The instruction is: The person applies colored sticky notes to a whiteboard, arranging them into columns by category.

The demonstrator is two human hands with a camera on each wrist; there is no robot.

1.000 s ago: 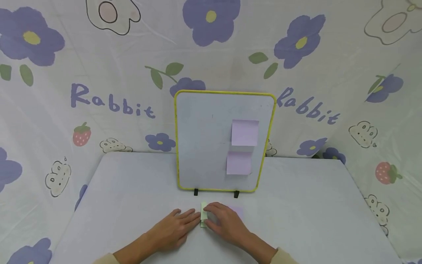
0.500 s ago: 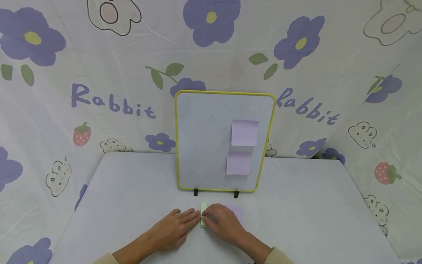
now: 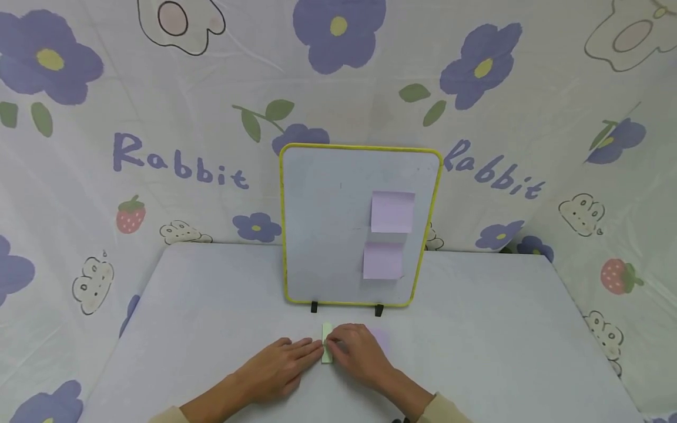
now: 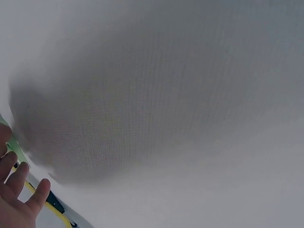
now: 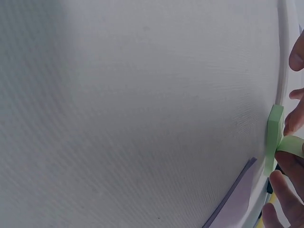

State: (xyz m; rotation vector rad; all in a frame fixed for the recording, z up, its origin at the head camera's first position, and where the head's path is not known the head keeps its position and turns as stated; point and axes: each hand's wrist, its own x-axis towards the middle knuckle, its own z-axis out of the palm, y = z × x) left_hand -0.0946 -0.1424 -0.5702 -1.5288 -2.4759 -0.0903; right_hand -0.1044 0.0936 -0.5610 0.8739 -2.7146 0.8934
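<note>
A narrow pad of pale green sticky notes (image 3: 327, 355) lies on the table in front of the whiteboard. My left hand (image 3: 277, 369) rests flat to its left, its straight fingertips touching the pad. From the other side, my right hand (image 3: 362, 355) brings thumb and index finger together at the pad. In the right wrist view, a curled green sheet (image 5: 291, 144) rises off the green pad (image 5: 273, 130) and is pinched by fingers. A purple sticky note pad (image 3: 379, 339) lies partly hidden behind my right hand. The left wrist view catches only some spread fingers (image 4: 40, 194) beside the green edge.
A yellow-framed whiteboard (image 3: 322, 235) stands upright on black feet (image 3: 378, 310). Two purple notes, an upper note (image 3: 393, 211) and a lower note (image 3: 382, 260), stick to its right half. Behind the white table (image 3: 222, 282) hangs a flower-printed cloth (image 3: 338, 94).
My right thumb and index finger, apart over the green pad a second ago, have closed together and shifted slightly. My left fingertips have edged right onto the pad. The whiteboard is unmoved.
</note>
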